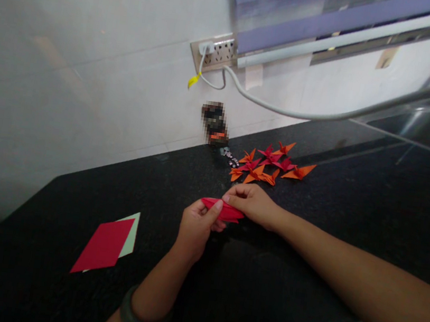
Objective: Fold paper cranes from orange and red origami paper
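Observation:
A piece of folded red paper [228, 213] is held above the dark counter between both hands. My left hand [198, 225] grips its left end, the thumb pressed flat on top and the fingers beneath. My right hand [251, 202] pinches the upper edge between thumb and forefinger. The paper looks long and narrow, in several layers. Just beyond my right hand lies a cluster of orange and red folded paper cranes [255, 173]. To the left of my left hand, a flat red paper sheet [105, 244] rests over a pale green sheet [131, 240].
A phone [215, 124], blurred out, leans against the wall with a beaded strap [230, 158] by it. Behind are a wall socket [214, 51] with a plugged-in white cable and a grey hose [305, 114]. The black counter [73, 200] ends at the wall.

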`<state>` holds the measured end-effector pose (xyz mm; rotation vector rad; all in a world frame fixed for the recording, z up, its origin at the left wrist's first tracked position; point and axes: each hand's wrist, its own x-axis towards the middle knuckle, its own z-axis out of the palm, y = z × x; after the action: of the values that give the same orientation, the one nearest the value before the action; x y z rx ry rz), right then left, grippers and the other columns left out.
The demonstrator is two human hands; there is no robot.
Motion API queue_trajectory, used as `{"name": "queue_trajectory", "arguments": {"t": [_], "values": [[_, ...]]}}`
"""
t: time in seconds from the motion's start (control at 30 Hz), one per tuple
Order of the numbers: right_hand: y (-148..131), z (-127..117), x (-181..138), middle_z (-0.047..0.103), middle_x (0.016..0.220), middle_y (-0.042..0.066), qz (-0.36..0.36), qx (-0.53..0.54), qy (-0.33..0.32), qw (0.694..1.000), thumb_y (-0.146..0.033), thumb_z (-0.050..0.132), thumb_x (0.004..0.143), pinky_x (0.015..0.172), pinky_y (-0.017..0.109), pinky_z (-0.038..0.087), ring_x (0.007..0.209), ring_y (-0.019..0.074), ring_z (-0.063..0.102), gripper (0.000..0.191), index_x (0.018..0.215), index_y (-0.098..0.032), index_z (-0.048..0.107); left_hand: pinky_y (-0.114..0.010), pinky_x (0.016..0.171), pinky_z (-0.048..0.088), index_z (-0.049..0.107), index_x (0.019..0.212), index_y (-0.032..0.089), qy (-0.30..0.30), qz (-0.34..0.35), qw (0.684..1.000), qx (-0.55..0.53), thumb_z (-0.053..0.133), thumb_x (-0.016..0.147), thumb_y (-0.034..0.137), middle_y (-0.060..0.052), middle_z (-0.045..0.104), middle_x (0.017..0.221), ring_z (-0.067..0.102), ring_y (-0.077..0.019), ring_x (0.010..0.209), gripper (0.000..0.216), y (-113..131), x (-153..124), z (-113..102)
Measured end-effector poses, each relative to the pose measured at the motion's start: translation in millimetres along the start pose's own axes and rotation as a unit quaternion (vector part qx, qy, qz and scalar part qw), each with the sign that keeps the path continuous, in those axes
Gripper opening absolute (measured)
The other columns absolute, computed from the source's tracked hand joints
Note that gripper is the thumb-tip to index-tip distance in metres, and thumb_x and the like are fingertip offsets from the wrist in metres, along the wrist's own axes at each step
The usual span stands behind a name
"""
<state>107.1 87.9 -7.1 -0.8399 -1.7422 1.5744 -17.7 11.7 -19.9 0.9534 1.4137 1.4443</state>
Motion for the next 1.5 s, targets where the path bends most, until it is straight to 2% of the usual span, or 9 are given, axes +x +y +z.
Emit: {"name": "queue_trajectory", "arguments": {"t": [0.2,0.33,0.47,0.63,0.83,0.97,1.17,1.37,1.5], "values": [[-1.9,2.0,-2.7,0.049,0.054,-0.004,-0.021,-0.02,-0.031,0.999,-0.026,0.057,0.071,0.046,0.018,0.033,0.049,0.0063,0.042,0.014,0.072,-0.012,0.058,-0.018,0.042,0.045,0.062,0.076,0.01,0.047,-0.023,0.998,-0.023,0.065,0.067,0.035,-0.002,0.064,0.054,0.059,-0.0107,0.044,0.026,3.5,0.0,3.6],[0.7,3.4,-3.1,0.048,0.053,-0.005,-0.043,-0.091,-0.014,0.995,-0.012,0.054,0.068,0.047,0.018,0.033,0.048,0.0062,0.041,0.008,0.075,-0.012,0.059,-0.019,0.043,0.047,0.064,0.075,0.009,0.057,-0.027,0.998,-0.016,0.063,0.068,0.033,-0.003,0.065,0.054,0.06,-0.0119,0.046,0.025,5.5,-0.4,5.2],[3.2,2.7,-3.0,0.052,0.058,-0.003,-0.087,-0.171,0.003,0.982,-0.014,0.054,0.069,0.05,0.019,0.034,0.052,0.0077,0.044,0.009,0.076,-0.012,0.061,-0.02,0.045,0.048,0.065,0.074,0.009,0.052,-0.021,0.998,0.003,0.062,0.069,0.032,-0.004,0.065,0.053,0.061,-0.0124,0.047,0.024,6.2,-1.0,4.7],[0.0,0.8,-4.6,0.056,0.062,-0.001,-0.117,-0.235,-0.012,0.965,-0.012,0.052,0.07,0.052,0.019,0.035,0.055,0.0083,0.046,0.014,0.08,-0.013,0.063,-0.02,0.044,0.047,0.066,0.072,0.009,0.062,-0.019,0.998,0.01,0.062,0.069,0.031,-0.004,0.065,0.052,0.06,-0.0116,0.045,0.022,6.8,-0.6,4.0],[2.8,1.1,-3.0,0.055,0.065,-0.001,-0.105,-0.193,-0.03,0.975,-0.011,0.053,0.07,0.052,0.019,0.036,0.055,0.0083,0.046,0.017,0.084,-0.012,0.06,-0.02,0.044,0.047,0.067,0.076,0.009,0.053,-0.009,0.999,0.003,0.061,0.07,0.032,-0.005,0.067,0.057,0.06,-0.0117,0.047,0.024,5.1,0.1,3.0],[6.7,2.5,-0.9,0.052,0.06,-0.002,-0.09,-0.179,-0.012,0.98,-0.017,0.054,0.073,0.051,0.02,0.035,0.054,0.0084,0.043,0.009,0.077,-0.012,0.06,-0.019,0.045,0.047,0.066,0.075,0.009,0.046,-0.011,0.999,-0.004,0.062,0.07,0.033,-0.004,0.066,0.055,0.061,-0.0117,0.047,0.025,4.3,0.1,2.7],[7.2,3.0,-2.2,0.053,0.059,-0.002,-0.077,-0.156,0.0,0.985,-0.014,0.052,0.072,0.051,0.02,0.035,0.053,0.0084,0.044,0.007,0.069,-0.013,0.059,-0.019,0.045,0.047,0.065,0.074,0.009,0.034,-0.007,0.999,-0.005,0.061,0.071,0.032,-0.004,0.065,0.054,0.061,-0.0115,0.047,0.024,3.2,0.0,3.3],[7.9,2.7,-2.4,0.054,0.059,-0.001,-0.107,-0.199,0.008,0.974,-0.013,0.05,0.073,0.051,0.02,0.035,0.054,0.0091,0.046,0.011,0.065,-0.013,0.058,-0.019,0.044,0.047,0.064,0.072,0.009,0.032,-0.012,0.999,0.003,0.061,0.071,0.032,-0.004,0.065,0.053,0.06,-0.0115,0.045,0.023,4.9,-0.9,4.0],[6.8,2.3,-2.0,0.061,0.069,0.002,-0.142,-0.247,0.005,0.958,-0.006,0.046,0.071,0.061,0.022,0.04,0.064,0.0116,0.053,0.017,0.073,-0.013,0.062,-0.018,0.043,0.047,0.063,0.073,0.009,0.053,-0.01,0.998,0.01,0.061,0.071,0.03,-0.003,0.064,0.052,0.06,-0.0115,0.044,0.022,4.7,-0.4,4.2]]}}
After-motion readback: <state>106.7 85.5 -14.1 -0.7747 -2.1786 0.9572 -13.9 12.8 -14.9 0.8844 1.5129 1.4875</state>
